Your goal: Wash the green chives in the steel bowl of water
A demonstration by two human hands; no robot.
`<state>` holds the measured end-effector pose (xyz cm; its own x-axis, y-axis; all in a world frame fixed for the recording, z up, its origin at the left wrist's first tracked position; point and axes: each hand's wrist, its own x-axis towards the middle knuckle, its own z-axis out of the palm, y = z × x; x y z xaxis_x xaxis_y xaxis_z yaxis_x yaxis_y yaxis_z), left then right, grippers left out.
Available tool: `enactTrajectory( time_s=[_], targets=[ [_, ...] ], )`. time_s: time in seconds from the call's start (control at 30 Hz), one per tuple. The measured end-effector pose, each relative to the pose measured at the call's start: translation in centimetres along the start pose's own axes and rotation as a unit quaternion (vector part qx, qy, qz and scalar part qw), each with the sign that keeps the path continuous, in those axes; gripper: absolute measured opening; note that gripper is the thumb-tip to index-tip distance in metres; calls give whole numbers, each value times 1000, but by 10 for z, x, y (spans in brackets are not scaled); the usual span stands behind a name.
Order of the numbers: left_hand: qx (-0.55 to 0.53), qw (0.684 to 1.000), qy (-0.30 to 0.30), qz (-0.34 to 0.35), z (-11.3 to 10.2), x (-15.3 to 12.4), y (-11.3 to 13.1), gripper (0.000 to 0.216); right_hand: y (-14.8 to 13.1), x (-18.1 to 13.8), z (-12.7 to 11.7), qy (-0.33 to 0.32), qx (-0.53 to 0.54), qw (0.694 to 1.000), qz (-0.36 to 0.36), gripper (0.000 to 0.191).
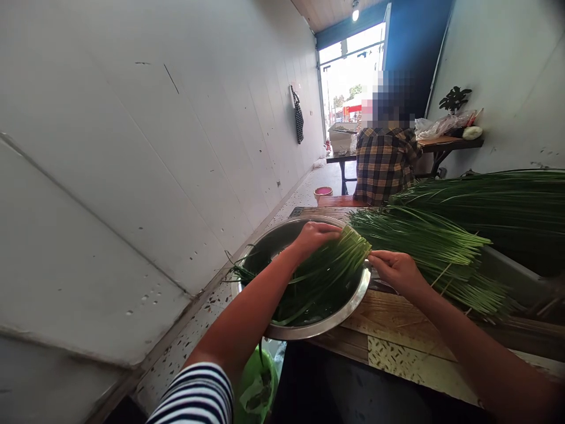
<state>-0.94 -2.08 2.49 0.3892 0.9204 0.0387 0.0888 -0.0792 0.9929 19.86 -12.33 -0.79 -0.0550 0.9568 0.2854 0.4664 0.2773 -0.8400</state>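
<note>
A bunch of garlic chives (339, 259) lies over a round steel basin (359, 300), pale stem ends to the right, dark leaves trailing into the bowl. My left hand (315, 238) is closed round the bunch near its stems, coming from the far left side. At the cut ends, my right hand (397, 271) has thumb and fingertips pressed together on the edge stems, just outside the basin's rim. Right of the basin, more garlic chives (424, 235) are piled in bunches on the wooden table (384, 312).
A grey tub (507, 268) holds a large heap of long green leaves (494, 197). Below the basin stands a green bin (258, 388). The white wall (176, 147) runs close on the left. A person in a plaid shirt (384, 162) sits ahead, with their back turned.
</note>
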Motion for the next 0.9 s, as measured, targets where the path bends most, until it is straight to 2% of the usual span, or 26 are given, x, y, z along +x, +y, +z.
enactTrajectory(
  time_s=[0.1,0.23,0.3,0.4,0.53,0.73,0.9],
  targets=[
    [-40,999,0,-29,0,-2,4,36,2,0,1,3,-27,1000,-12,39],
    [-32,993,-86,-70,3,-7,7,45,4,-1,1,9,-56,998,-42,39],
    [-20,992,-101,-72,4,-9,9,45,6,-1,1,10,-67,996,-54,38],
    [-30,993,-99,-57,4,-9,12,44,7,-1,-1,14,-103,993,-52,35],
    [-22,997,-60,-38,-1,-8,14,41,9,-1,-2,16,-140,989,-51,31],
    [2,995,-99,-19,-2,-11,18,43,14,-3,1,70,-128,982,-117,27],
    [33,994,-98,-21,-3,-11,20,46,11,-2,4,67,-79,990,-99,26]
  ],
)
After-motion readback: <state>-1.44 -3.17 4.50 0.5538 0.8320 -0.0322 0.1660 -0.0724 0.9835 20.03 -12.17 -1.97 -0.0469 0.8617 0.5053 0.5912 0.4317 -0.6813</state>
